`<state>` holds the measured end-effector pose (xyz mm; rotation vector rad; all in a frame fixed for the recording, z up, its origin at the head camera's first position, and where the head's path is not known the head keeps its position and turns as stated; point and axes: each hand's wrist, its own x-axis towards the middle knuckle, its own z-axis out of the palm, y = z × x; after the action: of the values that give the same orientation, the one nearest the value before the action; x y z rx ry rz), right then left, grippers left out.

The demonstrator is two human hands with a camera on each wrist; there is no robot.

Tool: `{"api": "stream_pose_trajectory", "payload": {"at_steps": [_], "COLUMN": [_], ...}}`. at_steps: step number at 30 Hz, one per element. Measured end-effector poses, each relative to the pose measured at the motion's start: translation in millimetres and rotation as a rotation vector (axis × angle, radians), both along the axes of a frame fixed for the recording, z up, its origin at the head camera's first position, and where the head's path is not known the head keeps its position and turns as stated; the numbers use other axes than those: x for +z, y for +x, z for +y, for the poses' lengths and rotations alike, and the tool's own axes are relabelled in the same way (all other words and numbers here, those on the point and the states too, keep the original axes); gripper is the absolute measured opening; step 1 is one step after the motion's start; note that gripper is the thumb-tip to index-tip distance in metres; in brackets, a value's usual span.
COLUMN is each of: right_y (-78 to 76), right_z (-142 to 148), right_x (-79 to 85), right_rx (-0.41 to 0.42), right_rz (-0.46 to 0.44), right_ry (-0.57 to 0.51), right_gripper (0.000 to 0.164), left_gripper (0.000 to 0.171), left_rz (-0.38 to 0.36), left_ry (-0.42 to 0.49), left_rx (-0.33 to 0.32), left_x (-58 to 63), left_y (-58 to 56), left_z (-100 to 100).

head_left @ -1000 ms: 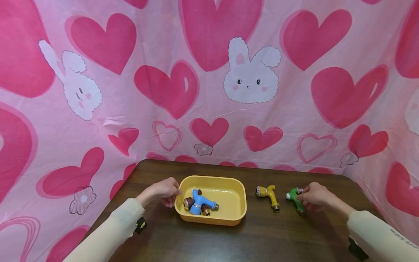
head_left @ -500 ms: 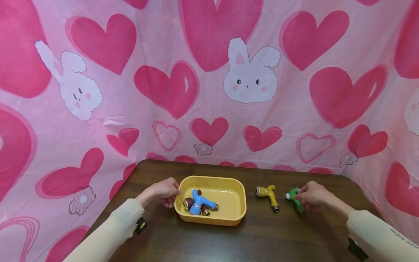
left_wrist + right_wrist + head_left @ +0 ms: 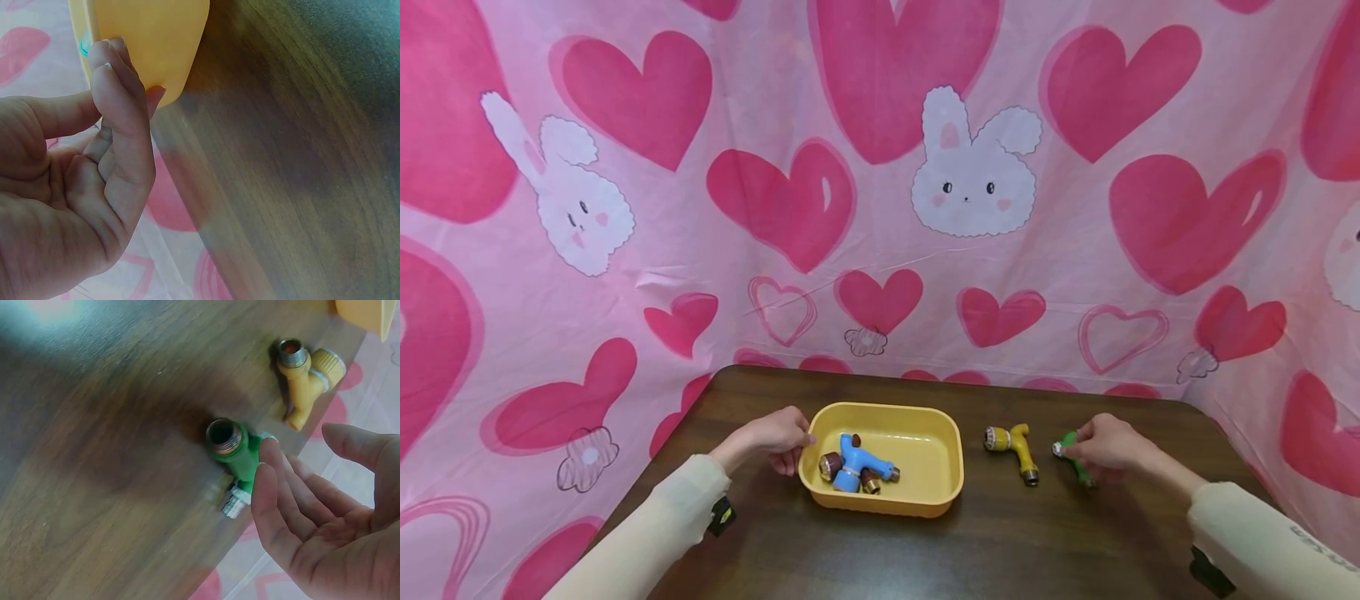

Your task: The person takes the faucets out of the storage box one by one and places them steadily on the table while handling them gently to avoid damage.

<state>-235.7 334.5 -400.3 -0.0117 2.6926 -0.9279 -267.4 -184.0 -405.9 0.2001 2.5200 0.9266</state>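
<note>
At the left end of the yellow plastic basin [image 3: 925,454], my left hand [image 3: 784,437] pinches the rim between thumb and fingers; the left wrist view shows fingertips against the basin wall [image 3: 156,44]. A blue tap [image 3: 857,467] lies in the basin, over brown tap parts [image 3: 830,467] with brass-coloured ends. On the right, my right hand [image 3: 1111,446] is over a green Y-shaped tap [image 3: 1081,473] and hides part of it. In the right wrist view its fingertips are at the green tap [image 3: 240,464], with the thumb spread apart.
Between the basin and the green tap, a yellow tap [image 3: 1021,446] lies on the dark wooden table [image 3: 880,554]. A pink cloth with hearts and rabbits [image 3: 880,250] hangs along the table's back edge and both sides.
My right hand has shifted slightly left and covers more of the green tap. The left hand and basin hold their place.
</note>
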Motion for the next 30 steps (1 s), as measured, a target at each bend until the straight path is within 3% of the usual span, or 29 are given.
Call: {"api": "stream_pose_trajectory", "payload": {"at_steps": [12,22,30], "right_y": [2.2,4.1,6.8], "right_z": [-14,-21,-30], "right_x": [7.1,5.9,6.8], "right_rx": [0.084,0.078,0.073], "right_rz": [0.088,0.076,0.087], "right_ry": [0.054,0.037,0.026], "right_gripper": [0.021,0.035,0.024], "left_gripper": [0.022,0.022,0.022], "left_rz": [-0.012,-0.002,0.003], "left_ry": [-0.012,-0.013,-0.006], "left_rx": [-0.005,-0.012,-0.014], "left_x": [-2.4,-4.3,-5.0], "left_y": [-2.9,-2.8,-2.7], "left_z": [0,-1,-1]}}
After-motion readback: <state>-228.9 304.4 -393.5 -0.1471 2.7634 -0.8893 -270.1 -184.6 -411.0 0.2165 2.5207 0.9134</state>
